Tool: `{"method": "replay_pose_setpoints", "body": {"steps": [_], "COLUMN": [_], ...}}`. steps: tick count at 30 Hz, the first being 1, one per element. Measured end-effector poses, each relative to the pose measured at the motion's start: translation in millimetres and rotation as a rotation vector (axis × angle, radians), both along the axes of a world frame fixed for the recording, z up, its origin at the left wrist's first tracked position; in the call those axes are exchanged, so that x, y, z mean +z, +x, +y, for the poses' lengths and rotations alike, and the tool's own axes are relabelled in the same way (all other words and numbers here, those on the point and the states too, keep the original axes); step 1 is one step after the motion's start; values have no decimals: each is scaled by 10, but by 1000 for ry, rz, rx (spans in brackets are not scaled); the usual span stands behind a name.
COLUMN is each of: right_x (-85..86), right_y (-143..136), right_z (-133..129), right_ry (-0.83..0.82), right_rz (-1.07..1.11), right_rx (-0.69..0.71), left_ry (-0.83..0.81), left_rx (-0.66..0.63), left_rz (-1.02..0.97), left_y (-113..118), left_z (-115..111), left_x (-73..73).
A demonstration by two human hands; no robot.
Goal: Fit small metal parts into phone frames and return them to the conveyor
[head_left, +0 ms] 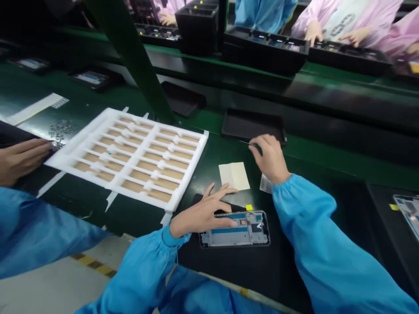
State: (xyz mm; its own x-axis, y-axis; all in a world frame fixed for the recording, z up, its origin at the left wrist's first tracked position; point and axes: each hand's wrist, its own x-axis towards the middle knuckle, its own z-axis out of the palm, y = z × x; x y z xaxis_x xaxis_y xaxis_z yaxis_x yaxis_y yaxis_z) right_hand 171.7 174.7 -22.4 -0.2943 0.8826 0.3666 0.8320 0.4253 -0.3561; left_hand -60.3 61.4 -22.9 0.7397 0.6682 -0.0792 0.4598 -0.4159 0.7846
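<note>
A phone mid-frame (229, 239), with blue strips and a small copper-coloured piece inside, lies flat on a black mat (229, 266). My left hand (209, 213) rests over its left part, fingers spread and one fingertip touching the inside. Farther back, my right hand (269, 159) is raised, pinching a thin pointed tool (244, 141) whose tip points left; its kind is not clear. Between the hands is a creased cream paper square (234, 175). A white sheet with small rows of marks (266, 184) lies partly beneath my right wrist.
A white slotted foam tray (173, 198) is taped down at left. Another person's hand (24, 159) is beside it, near scattered small dark parts (60, 131). Behind stand black trays (253, 124) and a green post (131, 56). Another phone frame (409, 213) is at right.
</note>
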Motion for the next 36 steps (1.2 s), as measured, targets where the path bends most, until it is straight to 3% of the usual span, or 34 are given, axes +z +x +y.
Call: {"method": "replay_pose_setpoints", "body": {"steps": [3,5,7,11,20,28,32,36], "right_x": [24,-19,-91,-190,-186,-181,-77,180], "right_y": [-153,-219,-248,-221,-254,-113,-60,-16], "right_z": [-542,-780,-869,-824,-865,-809,-839,-1077], "right_ry": [-284,-469,-552,-573,-589,-694,-710,-661], "right_rz": [173,199,179,189,155,320,462,714], "right_rx": [306,371,368,385,365,394,373,205], "left_ry": [-72,-87,-76,-46,58,65,68,111], "left_rx": [-25,-39,-46,-55,-50,-53,-67,-68], "left_rz": [18,34,42,15,39,57,63,83], "left_y": [-28,-37,-47,-71,-60,-67,-75,-65], "left_z": [26,36,42,44,12,26,27,-55], "left_x": [-48,-58,-53,-39,-29,-27,-37,22]}}
